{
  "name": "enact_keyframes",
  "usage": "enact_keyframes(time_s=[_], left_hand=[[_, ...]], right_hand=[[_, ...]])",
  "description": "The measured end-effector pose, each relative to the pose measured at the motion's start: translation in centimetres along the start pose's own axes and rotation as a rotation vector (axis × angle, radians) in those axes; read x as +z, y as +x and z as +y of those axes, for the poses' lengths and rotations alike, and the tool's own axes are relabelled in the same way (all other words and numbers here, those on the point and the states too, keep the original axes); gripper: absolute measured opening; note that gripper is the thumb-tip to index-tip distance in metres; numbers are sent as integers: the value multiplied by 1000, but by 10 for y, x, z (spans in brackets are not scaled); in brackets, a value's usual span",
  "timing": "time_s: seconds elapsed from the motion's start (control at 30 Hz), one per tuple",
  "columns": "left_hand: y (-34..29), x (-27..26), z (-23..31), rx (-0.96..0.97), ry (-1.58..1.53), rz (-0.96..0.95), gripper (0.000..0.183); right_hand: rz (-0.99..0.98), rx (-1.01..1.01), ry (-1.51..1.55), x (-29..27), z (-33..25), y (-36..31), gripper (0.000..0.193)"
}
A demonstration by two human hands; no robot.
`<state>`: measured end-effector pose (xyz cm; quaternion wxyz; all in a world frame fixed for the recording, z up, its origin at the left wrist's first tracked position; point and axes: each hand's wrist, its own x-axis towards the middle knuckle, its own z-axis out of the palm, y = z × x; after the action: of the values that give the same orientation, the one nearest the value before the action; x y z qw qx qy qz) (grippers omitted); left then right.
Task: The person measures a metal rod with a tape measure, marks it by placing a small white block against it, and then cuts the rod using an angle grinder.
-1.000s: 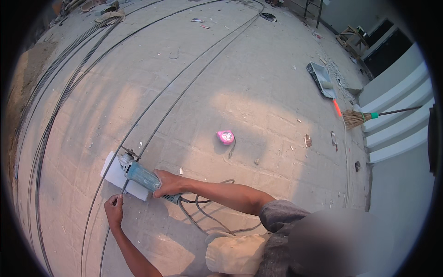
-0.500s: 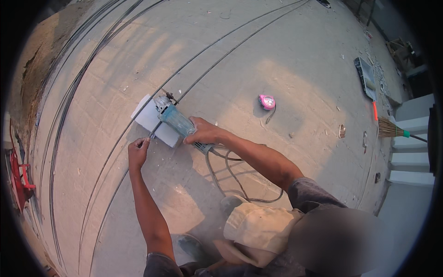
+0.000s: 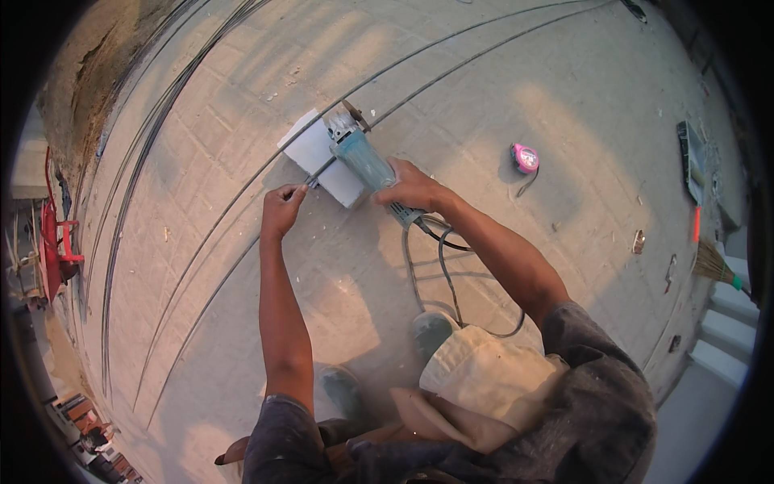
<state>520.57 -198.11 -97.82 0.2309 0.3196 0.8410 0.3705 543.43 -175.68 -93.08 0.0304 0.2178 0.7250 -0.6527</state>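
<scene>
My right hand [image 3: 413,187] is wrapped around the rear of a teal angle grinder [image 3: 364,161], its disc [image 3: 355,114] pointing away from me. The disc is beside a long thin steel rod [image 3: 419,90]; whether they touch I cannot make out. My left hand [image 3: 284,210] is closed, thumb and fingers pinching the same rod just left of the grinder. A pale flat block [image 3: 343,184] lies on the ground under the rod and grinder. Another steel rod [image 3: 242,194] runs alongside, across the block's far left part.
Several long rods [image 3: 153,129] lie at the left. A pink tape measure [image 3: 524,158] sits right of the grinder. The grinder's cord [image 3: 458,298] loops near my shoe [image 3: 432,332]. Farther right are a paint tray [image 3: 690,161] and a broom [image 3: 713,264]; a red metal object [image 3: 55,250] stands far left.
The whole scene has shifted right in the picture as my view turned. Both hands keep their holds, and grinder, rods and block look the same relative to each other.
</scene>
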Motion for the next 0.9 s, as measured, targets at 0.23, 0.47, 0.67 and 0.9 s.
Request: enact_keyframes(time_s=[0.23, 0.47, 0.67, 0.9], left_hand=[[0, -1, 3, -8, 25, -13, 37], [0, -5, -2, -6, 20, 11, 37], [2, 1, 2, -6, -30, 11, 37], [3, 0, -5, 19, -34, 20, 36]], right_hand=[[42, -46, 29, 6, 0, 5, 75], [6, 6, -70, 6, -3, -4, 91], [2, 20, 0, 2, 3, 0, 79], [28, -11, -20, 3, -8, -7, 76]])
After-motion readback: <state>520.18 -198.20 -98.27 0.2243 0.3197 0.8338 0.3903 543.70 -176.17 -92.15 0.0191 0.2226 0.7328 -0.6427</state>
